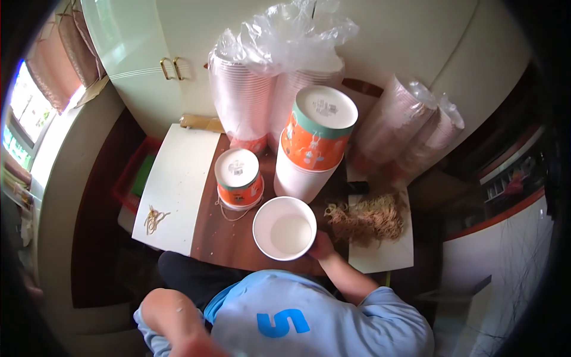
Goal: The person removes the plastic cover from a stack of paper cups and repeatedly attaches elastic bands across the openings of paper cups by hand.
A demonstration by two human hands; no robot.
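Note:
My right hand [322,245] grips a white paper bucket [260,229] from its right side, above the front edge of the brown table. The bucket's open mouth faces me, and its bare inside shows; most of my fingers are hidden behind it. My left hand [199,346] is raised close to the camera at the bottom edge, blurred, its fingers out of sight. Left of the held bucket, an upside-down orange bucket [241,193] with a green band has string [233,215] around its rim. Behind stands an upside-down orange bucket [312,149] on a white one [302,183].
Tall bagged stacks of paper buckets [244,95] stand at the back, with more wrapped stacks [398,113] to the right. A tangled heap of tan strings [375,221] lies at the right. Some loose string [156,220] lies on the white board [178,178] at left.

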